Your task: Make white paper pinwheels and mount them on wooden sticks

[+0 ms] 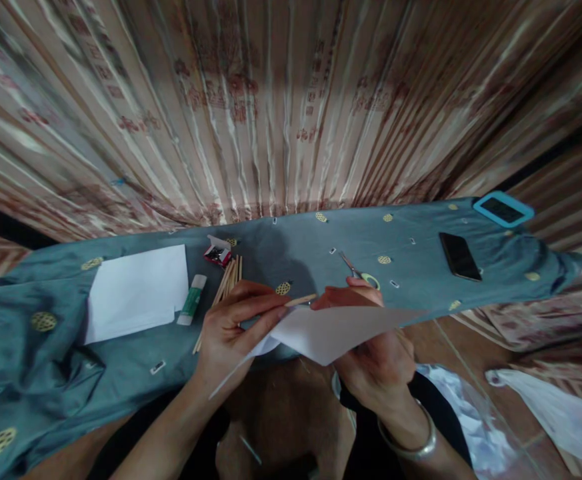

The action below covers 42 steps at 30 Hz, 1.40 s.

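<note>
Curtains (271,100) are hanging behind the cloth-covered desk (341,233). Left fingers (258,307) are closing in a pinch on a thin wooden stick (301,301), paper lying against the hand; right fingers (345,297) are closing around the folded white paper (325,333), their exact contact being partly hidden. Paper is spanning both hands above the near edge. Handling, judged: paper should be proving light, floppy and easily creased, best supported along its fold; stick should be proving light, stiff and snappable, best pinched near one end. Scissors (369,279) are lying just beyond the right hand. Containers: small open box (221,243), left and far, is holding dark, shiny little pieces, with loose sticks (228,279) lying beside it; glue stick (192,300) is lying farther left, capped. Clear bag (463,407), near right on the floor, is containing crumpled white material.
</note>
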Each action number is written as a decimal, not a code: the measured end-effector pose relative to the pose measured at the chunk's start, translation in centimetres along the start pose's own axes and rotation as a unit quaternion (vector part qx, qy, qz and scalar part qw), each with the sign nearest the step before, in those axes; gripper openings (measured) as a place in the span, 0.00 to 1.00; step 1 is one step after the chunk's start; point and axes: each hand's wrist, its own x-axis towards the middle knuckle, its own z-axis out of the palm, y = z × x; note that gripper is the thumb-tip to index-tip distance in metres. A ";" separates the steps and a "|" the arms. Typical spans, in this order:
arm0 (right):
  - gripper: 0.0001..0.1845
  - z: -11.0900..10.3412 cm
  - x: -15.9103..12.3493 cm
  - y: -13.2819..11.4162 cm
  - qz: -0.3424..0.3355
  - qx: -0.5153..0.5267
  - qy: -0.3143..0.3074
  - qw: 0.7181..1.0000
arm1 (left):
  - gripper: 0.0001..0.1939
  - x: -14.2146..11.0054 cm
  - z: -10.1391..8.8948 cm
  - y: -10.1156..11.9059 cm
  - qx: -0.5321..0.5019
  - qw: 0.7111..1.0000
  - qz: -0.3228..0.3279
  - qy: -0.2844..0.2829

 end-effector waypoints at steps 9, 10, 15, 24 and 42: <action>0.19 -0.1 -0.3 0.2 0.007 -0.008 0.002 1.000 | 0.05 0.0 0.1 0.1 0.007 1.000 0.016 -0.006; 0.20 -0.2 -0.4 0.2 0.007 -0.004 0.003 1.000 | 0.05 0.0 0.1 0.2 0.007 1.000 0.017 -0.004; 0.19 -0.4 -0.4 0.3 0.010 -0.005 -0.005 1.000 | 0.06 -0.1 0.1 0.2 0.014 1.000 0.026 -0.008; 0.22 -0.1 -0.6 0.6 -0.017 0.009 0.015 1.000 | 0.05 0.0 0.3 0.5 0.004 1.000 0.022 -0.001; 0.19 -0.8 -0.3 0.3 -0.038 -0.028 -0.008 0.999 | 0.05 -0.1 0.5 0.1 -0.009 0.999 0.043 -0.006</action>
